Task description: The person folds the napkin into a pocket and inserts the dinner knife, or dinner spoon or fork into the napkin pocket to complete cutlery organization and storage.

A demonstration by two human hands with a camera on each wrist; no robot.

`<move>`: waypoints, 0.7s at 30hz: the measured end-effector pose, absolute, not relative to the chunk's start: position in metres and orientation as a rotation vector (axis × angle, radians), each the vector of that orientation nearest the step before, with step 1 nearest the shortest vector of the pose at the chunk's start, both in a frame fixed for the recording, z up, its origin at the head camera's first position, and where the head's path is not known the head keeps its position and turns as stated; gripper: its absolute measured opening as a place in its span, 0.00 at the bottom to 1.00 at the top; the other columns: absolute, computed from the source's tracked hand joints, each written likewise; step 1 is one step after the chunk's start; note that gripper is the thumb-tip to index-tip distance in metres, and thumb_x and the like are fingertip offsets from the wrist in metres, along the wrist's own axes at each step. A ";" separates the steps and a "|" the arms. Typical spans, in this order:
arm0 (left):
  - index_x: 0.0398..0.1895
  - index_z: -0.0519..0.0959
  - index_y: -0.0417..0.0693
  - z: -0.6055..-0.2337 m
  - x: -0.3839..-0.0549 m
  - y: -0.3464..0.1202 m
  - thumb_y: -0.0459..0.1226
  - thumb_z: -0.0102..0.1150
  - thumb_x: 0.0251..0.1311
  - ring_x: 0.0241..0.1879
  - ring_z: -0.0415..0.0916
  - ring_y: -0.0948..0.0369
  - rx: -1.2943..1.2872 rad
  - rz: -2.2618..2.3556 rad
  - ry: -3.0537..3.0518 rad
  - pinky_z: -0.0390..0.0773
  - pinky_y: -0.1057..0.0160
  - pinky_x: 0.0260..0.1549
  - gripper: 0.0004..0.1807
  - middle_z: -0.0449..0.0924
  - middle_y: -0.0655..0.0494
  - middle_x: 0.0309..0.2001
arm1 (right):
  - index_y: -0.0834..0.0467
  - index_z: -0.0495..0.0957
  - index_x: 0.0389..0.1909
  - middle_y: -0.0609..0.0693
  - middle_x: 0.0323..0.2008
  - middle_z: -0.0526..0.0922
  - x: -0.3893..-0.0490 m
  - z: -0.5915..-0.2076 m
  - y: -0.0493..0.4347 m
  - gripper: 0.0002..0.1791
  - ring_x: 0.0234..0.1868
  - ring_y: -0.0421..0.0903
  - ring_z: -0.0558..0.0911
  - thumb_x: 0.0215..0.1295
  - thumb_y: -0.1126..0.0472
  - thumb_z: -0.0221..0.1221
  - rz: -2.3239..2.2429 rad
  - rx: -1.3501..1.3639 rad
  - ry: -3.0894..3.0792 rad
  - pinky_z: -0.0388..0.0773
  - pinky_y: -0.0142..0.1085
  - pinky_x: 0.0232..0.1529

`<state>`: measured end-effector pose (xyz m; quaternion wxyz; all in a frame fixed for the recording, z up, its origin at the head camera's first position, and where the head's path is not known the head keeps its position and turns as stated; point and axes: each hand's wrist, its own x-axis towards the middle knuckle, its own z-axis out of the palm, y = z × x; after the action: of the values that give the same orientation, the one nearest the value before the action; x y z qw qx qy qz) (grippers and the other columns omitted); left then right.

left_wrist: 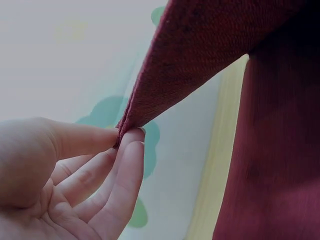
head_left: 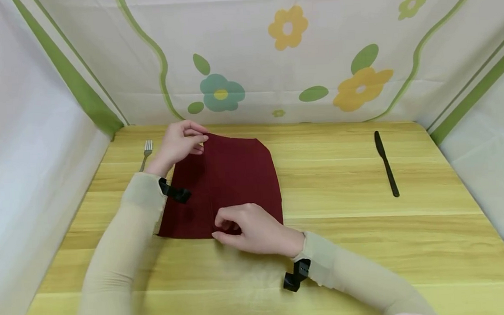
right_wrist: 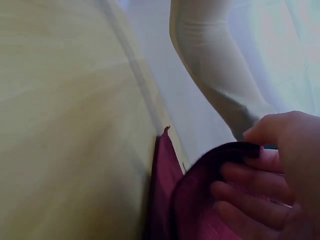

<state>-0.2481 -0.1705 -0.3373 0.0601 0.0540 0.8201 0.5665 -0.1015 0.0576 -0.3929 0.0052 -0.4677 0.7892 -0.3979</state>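
A dark red cloth [head_left: 244, 172] lies in the left middle of the wooden table, with one part folded over the rest. My left hand [head_left: 179, 145] pinches the far corner of the upper layer between thumb and fingertips. In the left wrist view that corner of cloth [left_wrist: 165, 75] is lifted off the layer below. My right hand [head_left: 254, 229] holds the near edge of the same layer, thumb on one side and fingers on the other. The right wrist view shows the raised edge of the cloth [right_wrist: 205, 192] curving into those fingers.
A fork [head_left: 147, 152] lies left of the cloth, its handle partly behind the left forearm. On the right is a black knife [head_left: 385, 163]. A tan woven strip [head_left: 157, 227] shows along the cloth's left edge. White curtains [head_left: 250, 56] enclose the table's back and sides.
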 end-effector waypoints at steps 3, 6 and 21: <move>0.52 0.83 0.34 -0.331 -0.251 -0.180 0.33 0.64 0.69 0.30 0.84 0.58 0.188 1.685 2.549 0.86 0.60 0.36 0.13 0.85 0.41 0.46 | 0.49 0.79 0.37 0.36 0.35 0.83 -0.109 -0.390 0.048 0.05 0.36 0.26 0.79 0.71 0.54 0.65 -1.259 -1.469 2.410 0.79 0.25 0.40; 0.52 0.84 0.36 -0.326 -0.253 -0.186 0.35 0.66 0.68 0.31 0.85 0.58 0.217 1.683 2.593 0.86 0.57 0.38 0.13 0.85 0.44 0.46 | 0.49 0.79 0.38 0.37 0.37 0.85 -0.113 -0.386 0.040 0.05 0.39 0.25 0.80 0.71 0.54 0.65 -1.272 -1.484 2.371 0.79 0.25 0.42; 0.52 0.86 0.43 -0.305 -0.252 -0.206 0.42 0.68 0.67 0.36 0.85 0.59 0.184 1.667 2.670 0.84 0.61 0.41 0.16 0.85 0.50 0.48 | 0.52 0.81 0.40 0.40 0.38 0.85 -0.123 -0.372 0.019 0.05 0.38 0.26 0.80 0.70 0.57 0.66 -1.335 -1.505 2.334 0.79 0.24 0.42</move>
<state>-0.2524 -0.2059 -0.3047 -0.0057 0.0584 0.8468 0.5286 -0.1226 0.0189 -0.3720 0.0302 -0.4883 0.7571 -0.4331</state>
